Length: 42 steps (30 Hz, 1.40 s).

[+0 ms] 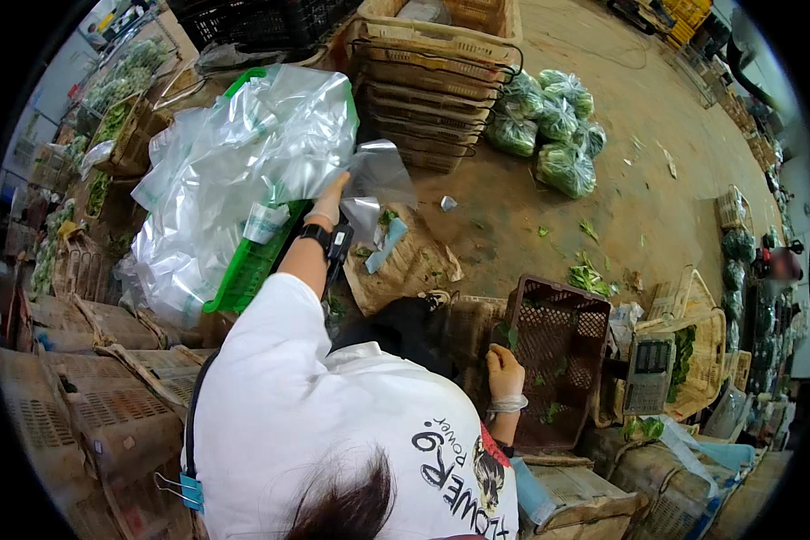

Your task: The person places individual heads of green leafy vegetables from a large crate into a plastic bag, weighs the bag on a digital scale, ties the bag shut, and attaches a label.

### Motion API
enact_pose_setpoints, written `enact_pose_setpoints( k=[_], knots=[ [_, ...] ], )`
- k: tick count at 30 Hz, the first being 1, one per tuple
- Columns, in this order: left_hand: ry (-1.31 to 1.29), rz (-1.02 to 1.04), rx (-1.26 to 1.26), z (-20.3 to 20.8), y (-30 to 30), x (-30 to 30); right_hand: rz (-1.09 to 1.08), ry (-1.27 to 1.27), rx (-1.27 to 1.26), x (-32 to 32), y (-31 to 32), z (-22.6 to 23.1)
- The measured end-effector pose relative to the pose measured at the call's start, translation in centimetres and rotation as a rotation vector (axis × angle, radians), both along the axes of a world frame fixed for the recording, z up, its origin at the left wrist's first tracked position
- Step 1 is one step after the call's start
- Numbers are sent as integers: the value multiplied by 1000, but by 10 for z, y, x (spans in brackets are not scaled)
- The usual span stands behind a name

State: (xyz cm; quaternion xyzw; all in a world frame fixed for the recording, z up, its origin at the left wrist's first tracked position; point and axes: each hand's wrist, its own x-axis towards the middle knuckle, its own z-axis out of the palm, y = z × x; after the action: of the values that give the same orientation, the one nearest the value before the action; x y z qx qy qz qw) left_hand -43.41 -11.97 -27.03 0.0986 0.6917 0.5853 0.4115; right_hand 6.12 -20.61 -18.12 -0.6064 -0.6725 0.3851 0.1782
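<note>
A large heap of clear plastic bags [270, 135] spills over a green crate [252, 256] on the left. My left hand [328, 203], arm stretched forward, reaches the heap's right edge, its fingers closed on a clear plastic bag [380, 173] that hangs out to the right. Beside the left rim of a brown mesh crate [562, 360], my right hand [505, 373] is held low with curled fingers. Whatever they may hold is hidden. Small green leaf scraps lie in that crate, and one leaf [510, 337] shows just above my right fingers.
Stacked yellowish crates [436, 90] stand ahead, with bagged green vegetables [553, 126] on the floor beside them. A scale with a grey display [650, 373] and a yellow basket [704, 360] are at the right. Worn crates [117, 405] line the left. Loose leaves [589, 277] litter the floor.
</note>
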Motion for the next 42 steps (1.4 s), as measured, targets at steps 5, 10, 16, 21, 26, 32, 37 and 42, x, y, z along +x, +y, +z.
enact_pose_setpoints(
  k=[5,10,16,21,26,32,37,42],
  knots=[
    [-477,-135,603,22,10,10,214,79,-144,-15,33,-13],
    [-913,-105,611,124,-20,82,257,555,-160,-98,92,-33],
    [-775,-285,598,116,-33,101,607,249,449,-234,116,38],
    [-669,-32,328,111,-13,66,758,113,100,-240,124,27],
    [-533,447,354,59,21,-10,1127,-265,11,-194,115,-10],
    [-382,56,115,49,-8,-1,-25,828,-240,-1,77,-78],
    [-196,-971,-113,92,-5,190,-642,481,393,44,51,-3],
    [110,-1625,558,177,19,357,-112,-36,750,-25,41,38]
  ],
)
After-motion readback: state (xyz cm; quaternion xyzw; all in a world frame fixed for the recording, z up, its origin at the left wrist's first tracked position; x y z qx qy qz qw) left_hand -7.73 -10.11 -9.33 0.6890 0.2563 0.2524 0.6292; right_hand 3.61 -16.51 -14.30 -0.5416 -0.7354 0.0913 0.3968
